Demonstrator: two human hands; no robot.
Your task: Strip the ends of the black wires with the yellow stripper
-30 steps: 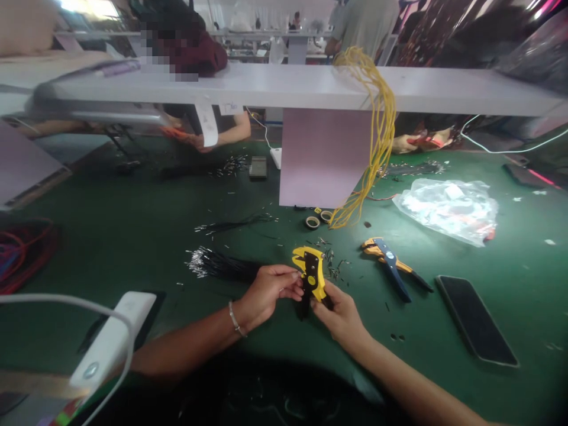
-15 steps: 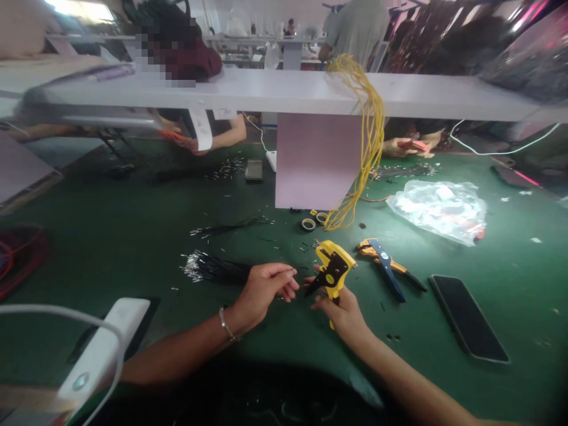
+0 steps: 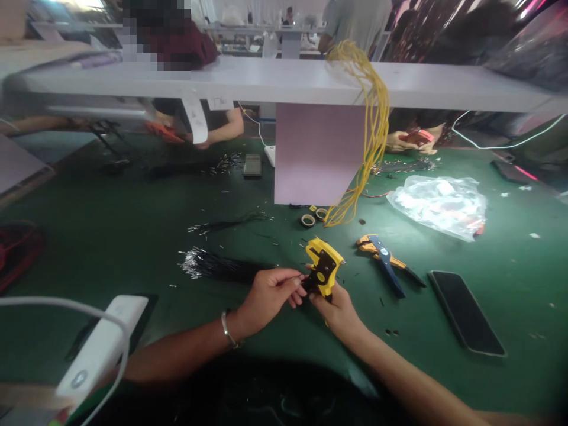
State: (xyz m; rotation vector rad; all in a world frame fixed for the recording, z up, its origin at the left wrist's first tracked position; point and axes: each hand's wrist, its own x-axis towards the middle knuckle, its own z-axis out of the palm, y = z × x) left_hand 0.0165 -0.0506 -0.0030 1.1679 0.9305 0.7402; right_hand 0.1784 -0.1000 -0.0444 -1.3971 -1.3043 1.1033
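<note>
In the right hand, yellow pliers gripped; left hand pinched beside, contents unclear.

The green surface carries a bundle of black wires, two small rings side by side, a blue-and-orange hand tool, a dark-screened phone and a clear plastic bag.

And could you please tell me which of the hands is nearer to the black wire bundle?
The left. The left hand is close by the right end of the black wire bundle; the right hand is farther to the right, gripping the yellow-and-black tool.
</note>
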